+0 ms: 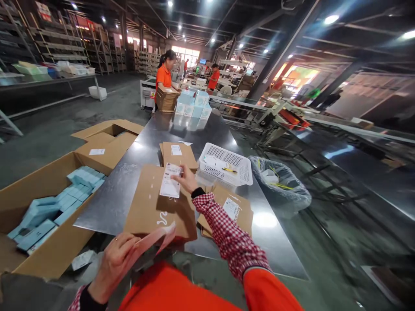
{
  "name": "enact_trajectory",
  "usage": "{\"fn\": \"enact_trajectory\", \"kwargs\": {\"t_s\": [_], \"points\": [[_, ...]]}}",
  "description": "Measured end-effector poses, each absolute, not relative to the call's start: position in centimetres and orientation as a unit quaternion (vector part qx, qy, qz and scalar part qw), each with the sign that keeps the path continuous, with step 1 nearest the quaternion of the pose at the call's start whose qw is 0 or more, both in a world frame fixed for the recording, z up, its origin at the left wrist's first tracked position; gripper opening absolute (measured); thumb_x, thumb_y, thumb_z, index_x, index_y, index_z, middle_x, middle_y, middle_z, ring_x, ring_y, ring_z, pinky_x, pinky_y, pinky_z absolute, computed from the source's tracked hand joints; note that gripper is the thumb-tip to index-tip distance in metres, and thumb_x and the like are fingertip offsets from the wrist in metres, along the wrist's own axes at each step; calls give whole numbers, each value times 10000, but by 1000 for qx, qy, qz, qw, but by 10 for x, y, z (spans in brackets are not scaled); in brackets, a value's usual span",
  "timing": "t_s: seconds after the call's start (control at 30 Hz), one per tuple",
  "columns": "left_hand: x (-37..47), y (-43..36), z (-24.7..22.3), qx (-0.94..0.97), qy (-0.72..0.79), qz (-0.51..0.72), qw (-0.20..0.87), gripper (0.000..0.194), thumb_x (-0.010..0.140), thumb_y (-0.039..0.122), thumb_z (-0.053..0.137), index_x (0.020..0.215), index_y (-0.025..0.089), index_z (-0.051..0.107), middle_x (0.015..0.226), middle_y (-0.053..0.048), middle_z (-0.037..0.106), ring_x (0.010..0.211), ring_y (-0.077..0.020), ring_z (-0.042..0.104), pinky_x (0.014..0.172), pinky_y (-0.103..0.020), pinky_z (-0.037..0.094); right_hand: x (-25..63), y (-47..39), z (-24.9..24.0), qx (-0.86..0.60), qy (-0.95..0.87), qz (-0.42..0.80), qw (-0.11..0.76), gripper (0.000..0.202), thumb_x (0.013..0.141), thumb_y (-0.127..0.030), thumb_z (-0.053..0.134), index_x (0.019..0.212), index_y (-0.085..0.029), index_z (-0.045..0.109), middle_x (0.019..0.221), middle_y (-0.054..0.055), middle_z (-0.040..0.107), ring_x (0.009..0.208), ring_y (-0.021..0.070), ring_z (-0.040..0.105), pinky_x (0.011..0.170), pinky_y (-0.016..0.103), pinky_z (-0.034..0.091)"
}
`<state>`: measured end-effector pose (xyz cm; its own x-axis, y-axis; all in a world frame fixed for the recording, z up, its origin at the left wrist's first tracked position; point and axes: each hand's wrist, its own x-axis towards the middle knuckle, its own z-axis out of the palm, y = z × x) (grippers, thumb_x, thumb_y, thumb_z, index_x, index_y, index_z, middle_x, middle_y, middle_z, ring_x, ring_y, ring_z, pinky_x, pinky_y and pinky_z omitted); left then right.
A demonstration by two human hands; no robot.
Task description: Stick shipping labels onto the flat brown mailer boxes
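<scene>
A large flat brown cardboard piece (142,203) lies on the near end of the metal table. My right hand (186,178) touches a white printed label (170,188) on its upper part, fingers pressed together at the label's right edge. At the lower left, my left hand (116,257) is closed on a pinkish translucent strip (152,239), which curls up over the cardboard's near edge. Behind lies a smaller stack of labelled cardboard (181,156). Another labelled cardboard stack (244,211) sits to the right, partly under my right sleeve.
A white perforated basket (248,172) holds papers and a yellow pen. Left of the table (279,255) is an open carton (61,255) of light blue boxes. Blue-white boxes (194,108) stand at the far end, near a person (164,77). A plastic-lined bin (285,203) stands right.
</scene>
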<state>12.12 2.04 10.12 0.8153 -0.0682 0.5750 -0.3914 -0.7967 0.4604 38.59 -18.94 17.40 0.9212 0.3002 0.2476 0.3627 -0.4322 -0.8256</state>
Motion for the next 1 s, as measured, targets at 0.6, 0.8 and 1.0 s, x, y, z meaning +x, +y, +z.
{"fn": "enact_trajectory", "kwargs": {"t_s": [0.6, 0.8, 1.0], "points": [[144, 19, 83, 914, -162, 283, 242, 379, 938, 366, 390, 835, 215, 723, 993, -56, 732, 948, -168, 689, 849, -268, 566, 396, -161, 135, -964, -217, 7, 151, 569, 921, -507, 359, 1400, -201, 355, 1505, 122, 284, 1399, 284, 179, 1108, 548, 103], [131, 44, 48, 932, -88, 311, 167, 396, 920, 408, 391, 834, 230, 734, 1362, -112, 505, 1227, -296, 502, 901, -442, 523, 372, -254, 129, -939, 29, 85, 332, 409, 883, -414, 449, 1090, -85, 580, 1087, 189, 621, 1051, 281, 570, 890, 415, 435], [132, 50, 20, 943, -127, 285, 119, 300, 892, 368, 454, 871, 244, 727, 1388, -118, 472, 1278, -342, 427, 900, -521, 482, 310, -273, 85, -862, -3, 66, 502, 271, 711, -408, 625, 786, -152, 578, 764, 38, 628, 735, 172, 581, 656, 279, 465]]}}
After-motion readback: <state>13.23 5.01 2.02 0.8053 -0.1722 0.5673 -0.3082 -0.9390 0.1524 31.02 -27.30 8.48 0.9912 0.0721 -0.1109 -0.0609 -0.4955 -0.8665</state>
